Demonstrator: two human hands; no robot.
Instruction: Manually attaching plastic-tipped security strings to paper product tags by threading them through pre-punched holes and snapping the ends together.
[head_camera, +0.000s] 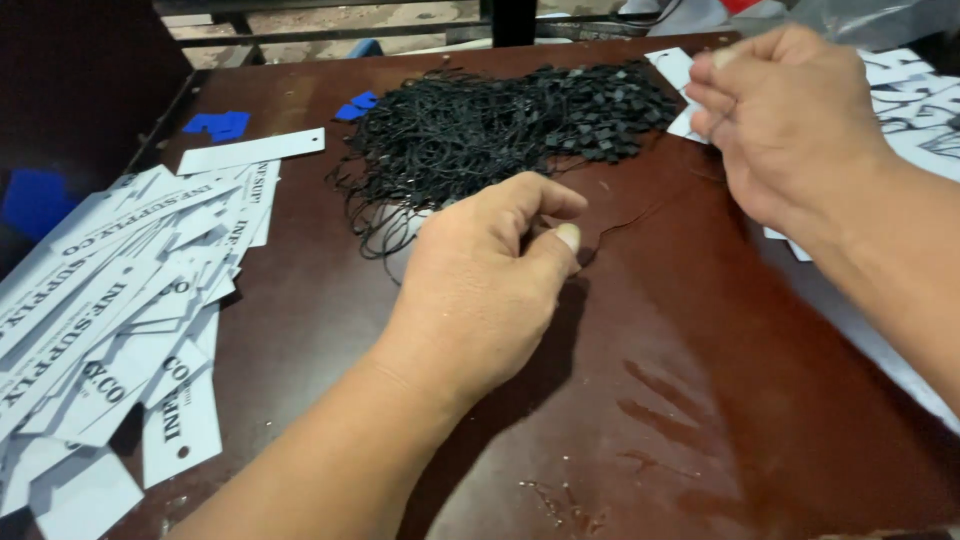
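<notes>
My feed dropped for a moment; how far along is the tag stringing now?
Looks done: white tags heaped at left. In hand: the left hand pinches a black string at the string pile; the right hand reaches toward tags at right. Left: a large string pile remains.

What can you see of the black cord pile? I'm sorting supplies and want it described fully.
The cord pile is a loose, tangled heap of thin black strings, many ending in small square black fasteners bunched toward its right side. It lies flat on the dark brown table, near the far edge, with stray loops trailing off its near left side. The left hand rests at its near edge, fingertips by a strand. The right hand is beside its right end; whether it touches is unclear.
</notes>
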